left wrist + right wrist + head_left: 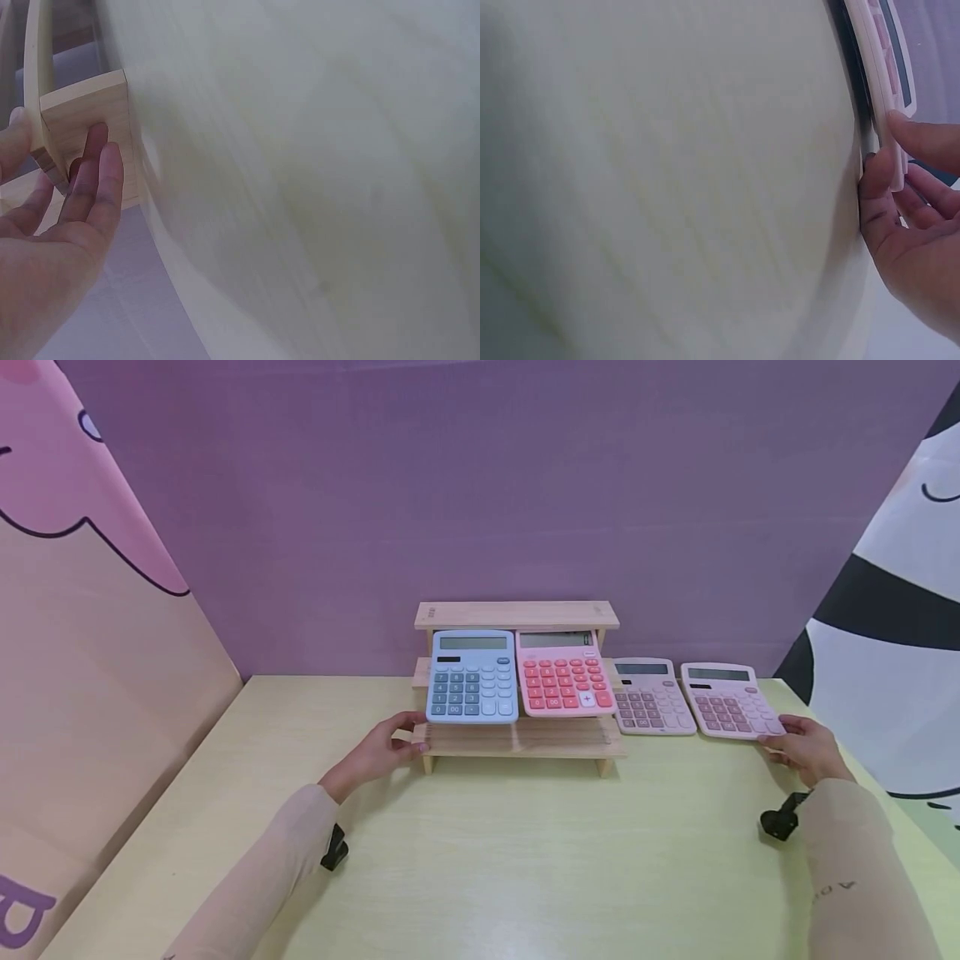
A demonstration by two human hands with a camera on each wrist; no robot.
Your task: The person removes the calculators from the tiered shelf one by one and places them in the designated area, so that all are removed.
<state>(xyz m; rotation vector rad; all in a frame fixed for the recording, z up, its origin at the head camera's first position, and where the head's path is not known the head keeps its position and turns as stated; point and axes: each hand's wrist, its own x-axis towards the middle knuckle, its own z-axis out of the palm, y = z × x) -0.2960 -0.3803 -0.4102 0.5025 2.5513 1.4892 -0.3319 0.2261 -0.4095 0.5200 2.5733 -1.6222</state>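
Head view: left hand gripped the tiered pale-wood rack; right hand pinched the rightmost pale-pink rectangular calculator by one corner. Deeper purchase seemed advisable.

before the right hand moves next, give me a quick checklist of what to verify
1. Right hand pinching the far-right calculator by its near corner: ok
2. Left hand holding the wooden rack at its front shelf: ok
3. Blue calculator and bright pink calculator side by side on the rack: ok
4. Room for a third beside them: not ok, they nearly span the rack
5. Firm support behind them: cannot tell, mostly hidden
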